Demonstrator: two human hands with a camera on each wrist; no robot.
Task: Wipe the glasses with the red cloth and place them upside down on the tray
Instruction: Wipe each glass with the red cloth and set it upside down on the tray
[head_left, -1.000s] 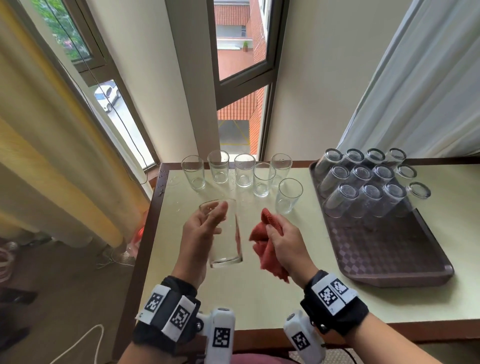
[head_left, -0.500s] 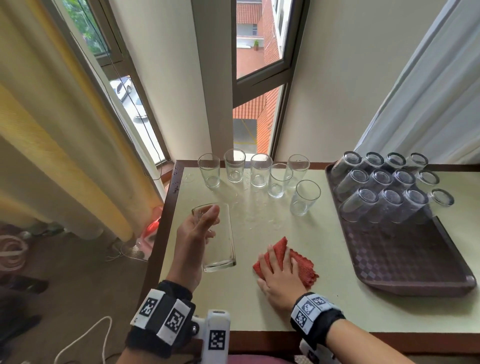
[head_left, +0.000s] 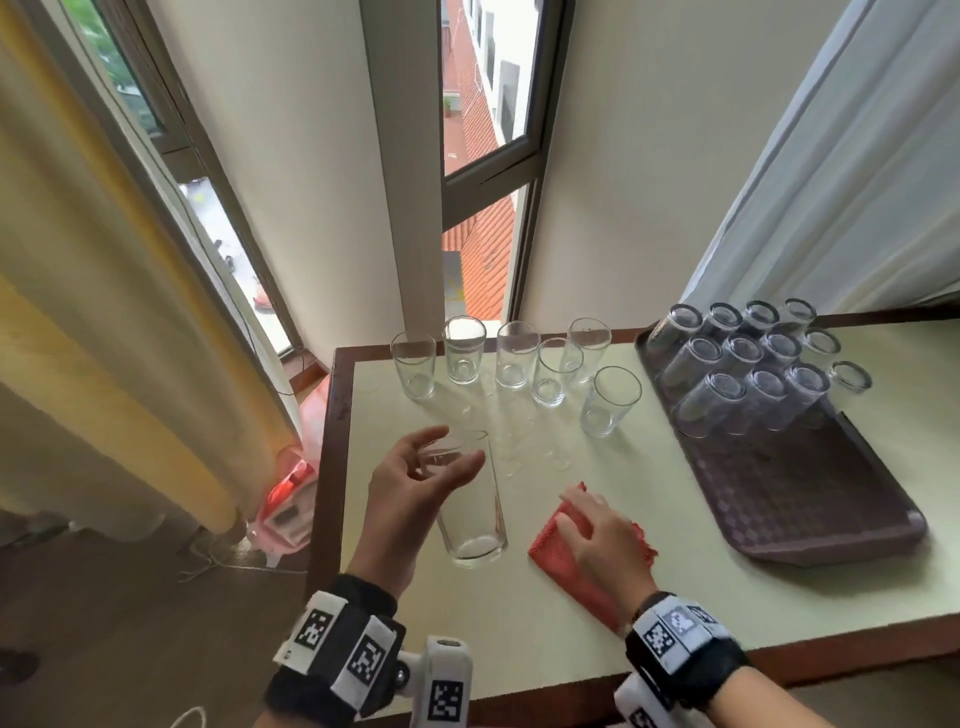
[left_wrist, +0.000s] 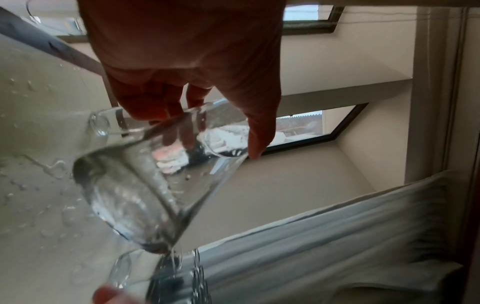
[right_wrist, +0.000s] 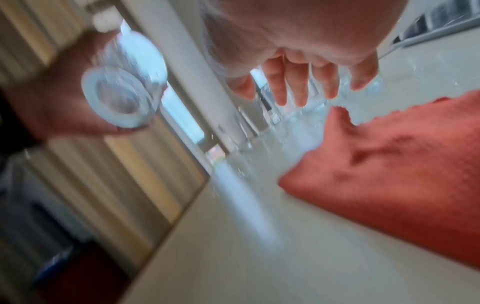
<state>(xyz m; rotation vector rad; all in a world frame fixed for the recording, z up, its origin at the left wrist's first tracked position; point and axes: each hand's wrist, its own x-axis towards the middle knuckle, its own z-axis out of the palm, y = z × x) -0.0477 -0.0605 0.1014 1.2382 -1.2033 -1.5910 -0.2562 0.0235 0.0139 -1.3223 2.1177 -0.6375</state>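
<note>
- L hand (head_left: 415, 480): a glass (head_left: 470, 512) is gripped near its rim, held above the table (head_left: 519, 644), left of the red cloth (head_left: 558, 553).
- R hand (head_left: 602, 540): fingers straight, spread over the cloth; contact can't be told.
- Tray (head_left: 810, 499): right of cloth, w/ upturned glasses (head_left: 748, 364).
- Six upright glasses (head_left: 514, 358) are set beyond cloth.

The near part of the red cloth (head_left: 558, 564) is covered by the right hand (head_left: 605, 540) in the head view, and whether the fingers touch it cannot be told there. The right wrist view is smeared by blur, so the held glass (right_wrist: 124, 96) is seen only as a hazy ring. In the left wrist view the left hand (left_wrist: 187, 61) is cut off at the top edge. The far glasses on the tray (head_left: 810, 525) are overlapped by the nearer ones
</note>
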